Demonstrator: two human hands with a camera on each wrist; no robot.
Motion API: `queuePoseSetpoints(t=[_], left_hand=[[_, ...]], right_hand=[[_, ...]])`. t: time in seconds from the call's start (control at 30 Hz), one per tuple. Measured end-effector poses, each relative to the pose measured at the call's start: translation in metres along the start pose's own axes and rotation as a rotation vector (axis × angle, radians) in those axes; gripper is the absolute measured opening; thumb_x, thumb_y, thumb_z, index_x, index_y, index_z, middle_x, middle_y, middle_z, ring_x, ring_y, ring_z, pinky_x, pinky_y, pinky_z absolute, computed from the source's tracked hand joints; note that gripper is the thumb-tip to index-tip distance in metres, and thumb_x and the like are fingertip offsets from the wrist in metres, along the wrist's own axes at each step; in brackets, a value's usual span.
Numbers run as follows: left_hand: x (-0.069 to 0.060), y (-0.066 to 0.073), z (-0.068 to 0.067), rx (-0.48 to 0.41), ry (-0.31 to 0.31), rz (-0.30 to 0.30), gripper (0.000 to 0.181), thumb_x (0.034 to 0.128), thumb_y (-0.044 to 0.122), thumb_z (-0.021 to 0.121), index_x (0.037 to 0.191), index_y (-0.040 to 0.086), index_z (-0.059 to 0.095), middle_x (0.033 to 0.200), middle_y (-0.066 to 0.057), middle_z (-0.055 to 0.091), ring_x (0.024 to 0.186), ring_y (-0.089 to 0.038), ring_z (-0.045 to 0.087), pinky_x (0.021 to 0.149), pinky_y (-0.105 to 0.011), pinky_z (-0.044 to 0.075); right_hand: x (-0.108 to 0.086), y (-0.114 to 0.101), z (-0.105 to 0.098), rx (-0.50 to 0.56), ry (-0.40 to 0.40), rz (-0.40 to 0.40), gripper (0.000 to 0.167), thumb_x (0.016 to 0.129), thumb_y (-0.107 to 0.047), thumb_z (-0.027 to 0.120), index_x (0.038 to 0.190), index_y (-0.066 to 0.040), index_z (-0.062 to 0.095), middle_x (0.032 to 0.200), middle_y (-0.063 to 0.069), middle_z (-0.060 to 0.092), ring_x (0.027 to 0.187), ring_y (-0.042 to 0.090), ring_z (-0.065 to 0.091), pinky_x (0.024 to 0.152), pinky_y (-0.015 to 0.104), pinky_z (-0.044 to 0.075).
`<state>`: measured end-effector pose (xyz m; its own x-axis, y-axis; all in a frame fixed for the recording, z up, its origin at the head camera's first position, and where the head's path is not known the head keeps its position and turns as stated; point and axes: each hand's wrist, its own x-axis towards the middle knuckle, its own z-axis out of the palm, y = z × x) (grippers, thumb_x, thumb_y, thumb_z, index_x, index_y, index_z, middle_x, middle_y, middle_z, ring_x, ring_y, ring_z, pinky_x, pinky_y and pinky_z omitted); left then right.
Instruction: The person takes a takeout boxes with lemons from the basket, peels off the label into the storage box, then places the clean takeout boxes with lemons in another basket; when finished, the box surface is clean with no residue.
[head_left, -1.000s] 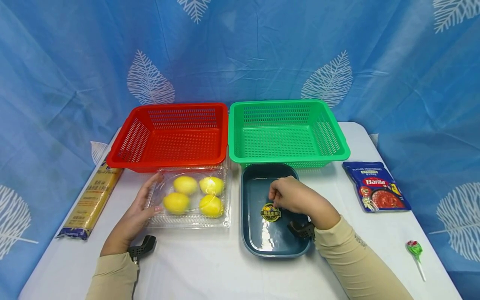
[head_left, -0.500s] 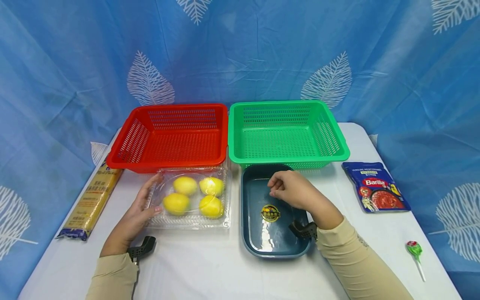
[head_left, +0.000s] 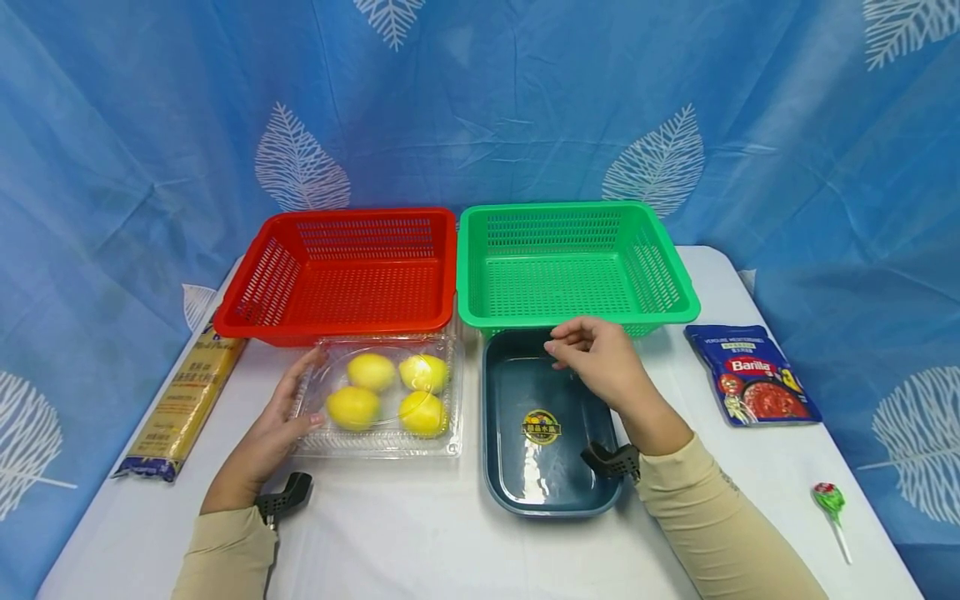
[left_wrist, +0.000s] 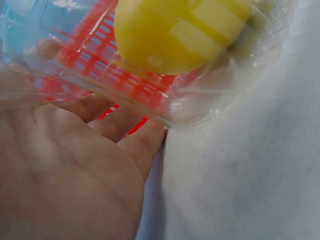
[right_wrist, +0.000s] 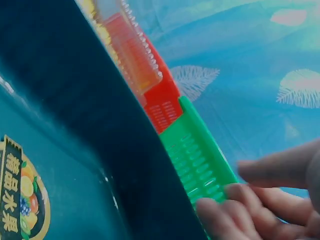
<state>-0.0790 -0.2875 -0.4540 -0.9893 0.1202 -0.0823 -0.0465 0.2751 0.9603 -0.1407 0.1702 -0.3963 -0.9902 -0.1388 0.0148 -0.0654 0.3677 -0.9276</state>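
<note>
In the head view, my left hand (head_left: 273,425) holds the left side of a clear plastic clamshell box (head_left: 390,442), thumb at the front part of that side and fingers toward the back corner. Several lemons (head_left: 352,407) sit inside it. From the left wrist, one lemon (left_wrist: 175,35) shows through the plastic above my palm (left_wrist: 65,175). My right hand (head_left: 600,362) hovers over the back right of a dark blue tray (head_left: 517,483), fingers loosely bent, nothing seen between them. A black-and-gold fruit label (head_left: 541,427) lies on the tray's floor, also visible from the right wrist.
Behind stand a red basket (head_left: 367,283) and a green basket (head_left: 555,283), side by side. A yellow pasta packet (head_left: 180,400) lies at the left edge. On the right are a Barilla sauce pouch (head_left: 753,375) and a lollipop (head_left: 830,504). A blue curtain hangs behind.
My right hand has moved up and back, from beside the label to near the tray's far edge. The label stays in the tray. My left hand and the box have not moved.
</note>
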Motion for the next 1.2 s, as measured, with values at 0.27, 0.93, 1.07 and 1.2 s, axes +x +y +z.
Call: queuePoseSetpoints(t=[0.27,0.93,1.07,1.2], left_hand=[[0.000,-0.001,0.000,-0.008,-0.003,0.009,0.099,0.0874,0.015,0.075,0.169,0.034,0.023,0.174,0.001,0.015,0.159,-0.025,-0.009,0.111,-0.081,-0.005],[0.000,-0.001,0.000,-0.012,-0.018,0.033,0.096,0.0892,0.013,0.072,0.169,0.031,0.022,0.174,-0.001,0.015,0.158,-0.027,-0.010,0.111,-0.081,-0.007],[0.000,0.000,0.001,-0.014,-0.012,0.030,0.096,0.0889,0.012,0.072,0.169,0.032,0.023,0.174,-0.001,0.015,0.158,-0.027,-0.010,0.111,-0.081,-0.007],[-0.001,0.001,0.001,-0.010,-0.009,0.028,0.097,0.0887,0.013,0.072,0.169,0.032,0.022,0.174,-0.002,0.014,0.158,-0.027,-0.010,0.111,-0.081,-0.008]], right_hand=[[0.000,0.004,-0.012,0.358,0.281,0.006,0.025,0.102,-0.013,0.073,0.110,0.009,0.063,0.092,0.018,0.063,0.078,0.024,0.064,0.067,0.033,0.062],[-0.002,0.043,-0.039,1.128,0.514,0.331,0.020,0.106,-0.019,0.066,0.112,-0.008,0.051,0.097,0.003,0.047,0.086,0.016,0.046,0.073,0.026,0.051],[0.002,0.050,-0.042,1.310,0.532,0.294,0.018,0.105,-0.011,0.066,0.113,-0.006,0.051,0.102,0.005,0.048,0.092,0.017,0.048,0.081,0.027,0.052],[0.003,0.054,-0.043,1.471,0.507,0.235,0.013,0.106,-0.003,0.061,0.111,-0.004,0.050,0.101,0.008,0.050,0.093,0.018,0.051,0.088,0.027,0.052]])
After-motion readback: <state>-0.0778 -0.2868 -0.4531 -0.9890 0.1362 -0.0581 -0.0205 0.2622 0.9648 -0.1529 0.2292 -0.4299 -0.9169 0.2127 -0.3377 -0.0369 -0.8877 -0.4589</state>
